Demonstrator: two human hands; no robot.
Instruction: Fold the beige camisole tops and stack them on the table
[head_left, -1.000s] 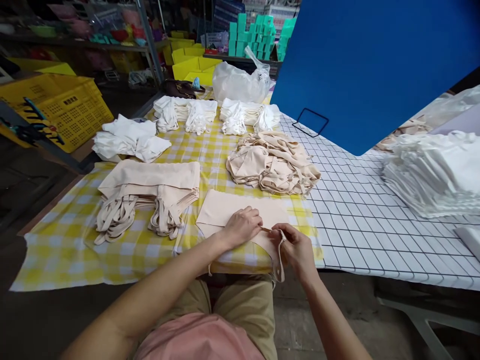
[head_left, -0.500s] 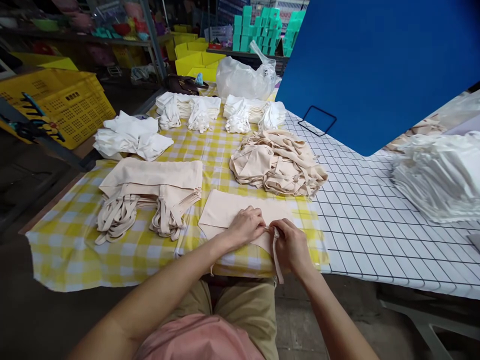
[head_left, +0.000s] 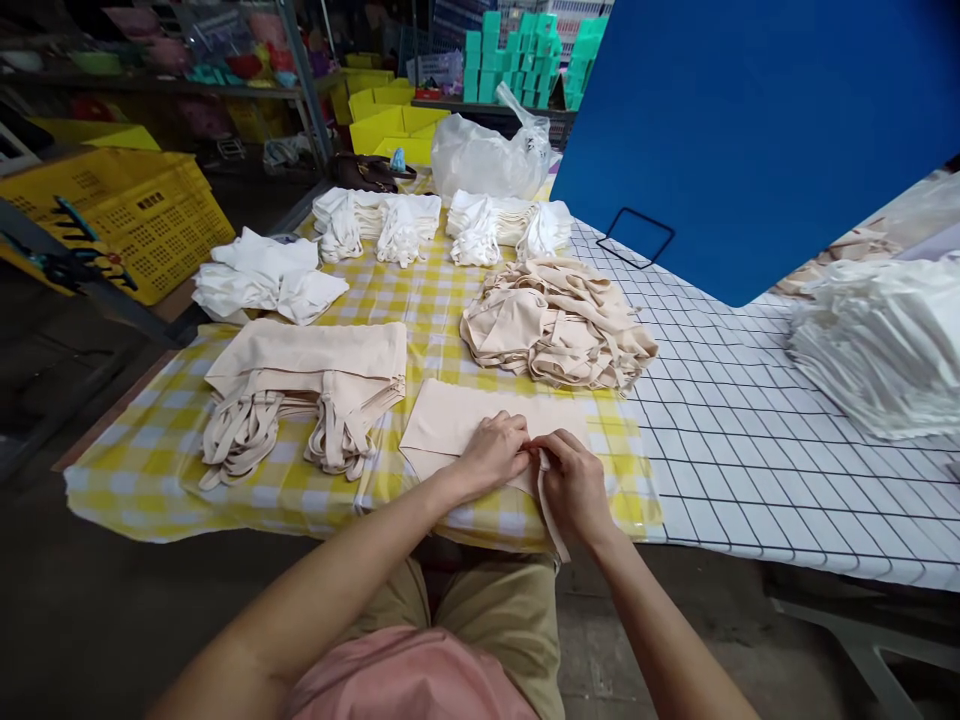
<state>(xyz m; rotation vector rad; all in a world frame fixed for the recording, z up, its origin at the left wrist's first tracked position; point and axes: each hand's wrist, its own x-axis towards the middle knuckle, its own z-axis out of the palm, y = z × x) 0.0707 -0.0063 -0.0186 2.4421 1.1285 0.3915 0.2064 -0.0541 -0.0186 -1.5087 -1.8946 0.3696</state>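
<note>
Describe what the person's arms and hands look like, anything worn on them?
Both forearms are bare, with no sleeves in view. The left hand and right hand wear no gloves, and no rings, watch or bracelets show on them. The fingers are uncovered.

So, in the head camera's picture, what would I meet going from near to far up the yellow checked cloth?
The two hands, left hand and right hand, on a flat beige piece → the loose beige heap → folded white stacks → the clear plastic bag.
</note>
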